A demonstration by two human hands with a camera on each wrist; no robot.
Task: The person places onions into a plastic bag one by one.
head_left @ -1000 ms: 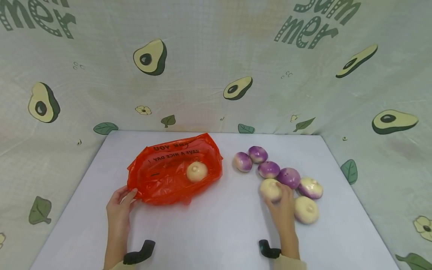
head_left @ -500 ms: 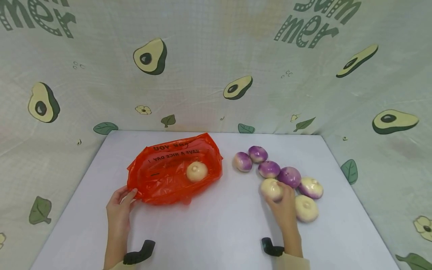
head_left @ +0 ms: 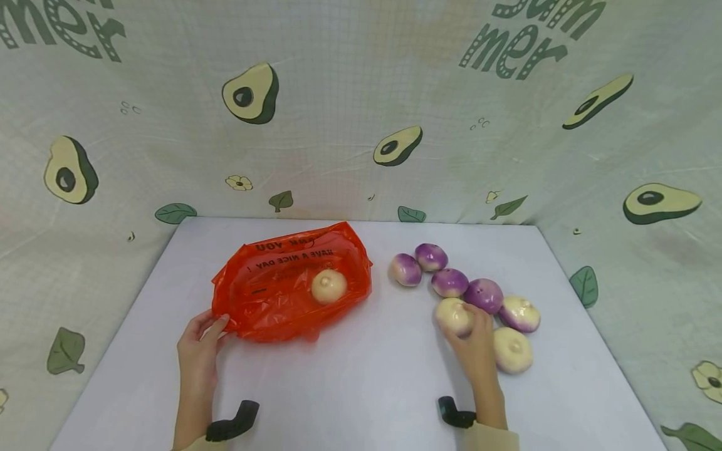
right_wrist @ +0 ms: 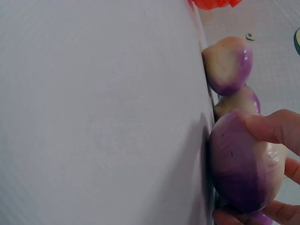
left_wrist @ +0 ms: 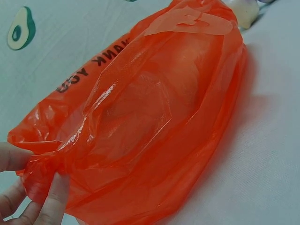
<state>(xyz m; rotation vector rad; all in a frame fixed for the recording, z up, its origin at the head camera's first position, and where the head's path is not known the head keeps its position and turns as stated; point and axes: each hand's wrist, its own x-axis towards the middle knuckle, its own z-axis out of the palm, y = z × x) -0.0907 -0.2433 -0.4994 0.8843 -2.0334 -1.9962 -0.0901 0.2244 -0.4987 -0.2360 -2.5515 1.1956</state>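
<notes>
An orange plastic bag (head_left: pixel 282 294) lies flat on the white table (head_left: pixel 366 376). My left hand (head_left: pixel 198 351) pinches its near left corner, and the fingertips (left_wrist: pixel 55 192) press into the crumpled plastic (left_wrist: pixel 154 117). A pale turnip (head_left: pixel 329 286) sits on the bag's right part; I cannot tell whether it is inside. My right hand (head_left: pixel 476 344) grips a cream and purple turnip (head_left: pixel 453 315) that rests on the table at the near edge of the pile. In the right wrist view the thumb (right_wrist: pixel 276 129) curls over this turnip (right_wrist: pixel 243 161).
Several more turnips lie in a loose pile right of centre, from a purple one (head_left: pixel 431 257) at the back to a cream one (head_left: pixel 512 351) in front. An avocado-print cloth (head_left: pixel 361 125) walls the table at the back and sides. Black wrist mounts (head_left: pixel 231 423) show at the bottom.
The right hand has settled slightly rightward around the pale turnip. The left hand, the bag and the other turnips have stayed in place.
</notes>
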